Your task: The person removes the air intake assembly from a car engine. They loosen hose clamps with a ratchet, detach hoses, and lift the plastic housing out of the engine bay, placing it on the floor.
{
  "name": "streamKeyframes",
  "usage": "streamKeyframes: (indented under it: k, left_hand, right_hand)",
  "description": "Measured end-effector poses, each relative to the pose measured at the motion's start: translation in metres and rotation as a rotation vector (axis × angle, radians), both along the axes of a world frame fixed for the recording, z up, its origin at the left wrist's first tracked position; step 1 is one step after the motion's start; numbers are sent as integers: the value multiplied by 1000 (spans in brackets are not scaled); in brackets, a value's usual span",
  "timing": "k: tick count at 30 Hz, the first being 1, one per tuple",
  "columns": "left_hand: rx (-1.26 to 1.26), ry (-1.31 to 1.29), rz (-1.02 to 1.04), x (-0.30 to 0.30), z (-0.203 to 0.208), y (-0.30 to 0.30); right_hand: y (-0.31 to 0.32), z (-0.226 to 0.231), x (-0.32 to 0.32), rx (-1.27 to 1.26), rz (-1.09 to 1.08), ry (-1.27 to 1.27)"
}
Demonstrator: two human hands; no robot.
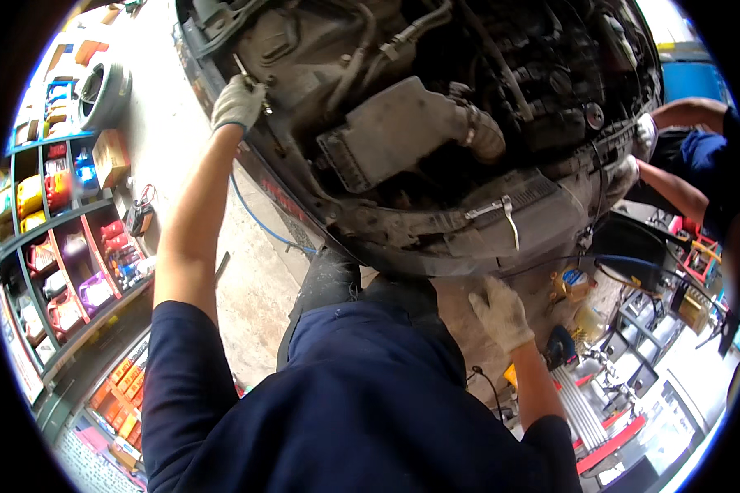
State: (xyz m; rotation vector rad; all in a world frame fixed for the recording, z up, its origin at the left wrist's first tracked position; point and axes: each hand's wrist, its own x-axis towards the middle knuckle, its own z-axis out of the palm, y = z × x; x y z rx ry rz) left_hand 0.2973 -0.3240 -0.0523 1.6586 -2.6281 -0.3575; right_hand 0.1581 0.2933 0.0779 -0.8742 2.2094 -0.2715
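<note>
My left hand (238,103), in a pale work glove, is closed around a slim metal hand tool (241,66) at the left fender edge of an open engine bay. Its exact kind is unclear. My right hand (503,313), also gloved, hangs just below the car's front edge with its fingers apart and nothing in it. Between them in the bay sits a dusty air filter box (403,131) with a ribbed intake hose (487,138). On the front crossmember lie a silver tool (488,207) like a wrench and a thin white strip (512,226).
At the right front corner, a co-worker's gloved hands (625,177) touch the car. Shelves (51,222) with bottles and a tyre (105,97) stand at the left. A blue hose (259,218) crosses the floor. Tools and a metal rack (580,403) crowd the lower right.
</note>
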Motion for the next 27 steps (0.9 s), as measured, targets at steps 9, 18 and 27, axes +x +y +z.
streamKeyframes:
  k: [9,18,27]
  left_hand:
    - [99,-130,-60,-14,22,44]
    - [72,-149,-56,-25,13,54]
    - [-260,-57,-417,-58,12,145]
  right_hand:
    - [15,-2,-77,-24,0,27]
    - [-33,-12,-142,38,116,159]
    - [-125,-58,-216,127,129,208]
